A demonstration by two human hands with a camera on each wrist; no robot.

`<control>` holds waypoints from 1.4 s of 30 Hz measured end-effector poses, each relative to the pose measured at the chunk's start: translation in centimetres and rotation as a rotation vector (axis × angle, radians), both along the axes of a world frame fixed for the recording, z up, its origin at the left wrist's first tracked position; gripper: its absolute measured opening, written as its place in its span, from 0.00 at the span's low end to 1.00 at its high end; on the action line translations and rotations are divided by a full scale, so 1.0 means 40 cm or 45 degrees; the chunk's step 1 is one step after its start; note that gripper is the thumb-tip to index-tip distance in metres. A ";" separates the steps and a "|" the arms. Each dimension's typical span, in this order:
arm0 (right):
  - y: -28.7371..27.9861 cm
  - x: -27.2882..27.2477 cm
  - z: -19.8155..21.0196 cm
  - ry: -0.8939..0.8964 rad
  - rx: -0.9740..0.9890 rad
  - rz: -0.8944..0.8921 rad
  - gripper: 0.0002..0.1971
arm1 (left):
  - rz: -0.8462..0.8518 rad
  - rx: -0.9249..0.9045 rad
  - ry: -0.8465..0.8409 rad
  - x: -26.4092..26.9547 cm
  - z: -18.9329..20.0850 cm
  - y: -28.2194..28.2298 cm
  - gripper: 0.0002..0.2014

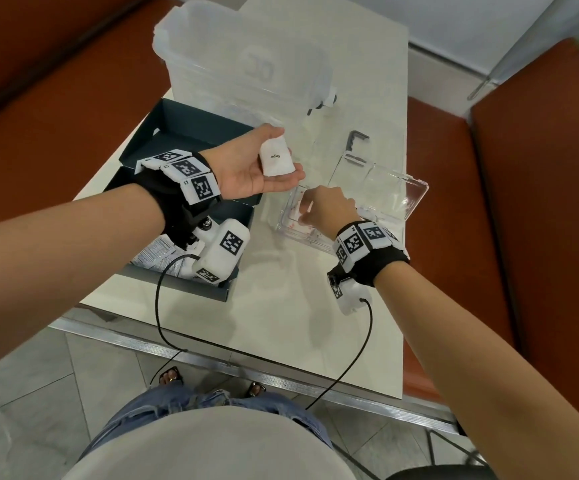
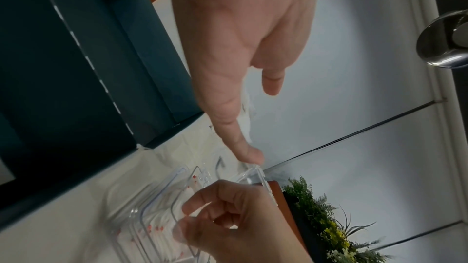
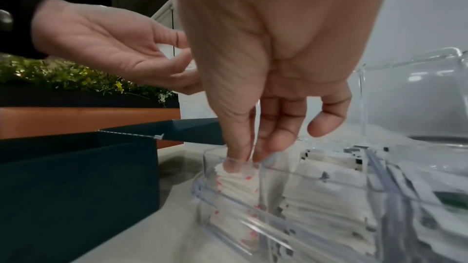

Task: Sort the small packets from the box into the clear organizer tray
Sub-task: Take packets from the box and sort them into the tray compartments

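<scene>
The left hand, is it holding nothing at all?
No: in the head view the left hand lies palm up with a stack of white sugar packets on its fingers.

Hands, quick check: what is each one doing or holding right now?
Left hand: palm up, fingers curled round a stack of white sugar packets.
Right hand: fingertips pinch red-marked packets inside the clear organizer tray.
</scene>
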State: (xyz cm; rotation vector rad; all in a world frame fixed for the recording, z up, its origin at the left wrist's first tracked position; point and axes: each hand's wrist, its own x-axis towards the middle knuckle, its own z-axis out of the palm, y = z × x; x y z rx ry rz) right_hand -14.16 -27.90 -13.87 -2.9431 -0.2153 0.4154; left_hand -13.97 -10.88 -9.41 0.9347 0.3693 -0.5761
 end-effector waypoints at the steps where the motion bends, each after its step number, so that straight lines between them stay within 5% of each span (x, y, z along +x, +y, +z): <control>1: -0.004 -0.002 0.003 0.000 0.016 0.005 0.06 | -0.014 -0.018 -0.002 0.001 0.002 -0.002 0.14; 8: -0.087 0.001 0.118 -0.200 0.451 -0.024 0.07 | -0.037 0.064 -0.119 -0.002 0.016 -0.057 0.10; 14: -0.183 -0.005 0.213 -0.378 0.705 -0.119 0.11 | -0.446 0.518 -0.402 -0.016 0.023 -0.164 0.16; 18: -0.244 -0.020 0.206 -0.251 0.690 -0.125 0.14 | -0.584 0.724 -0.617 -0.012 0.029 -0.245 0.15; 27: -0.391 -0.060 0.136 -0.148 0.960 -0.486 0.09 | -0.261 0.816 -0.642 0.020 -0.005 -0.386 0.07; 42: -0.453 -0.074 0.012 0.063 1.025 -0.826 0.15 | -0.255 0.974 -0.547 0.022 -0.061 -0.484 0.06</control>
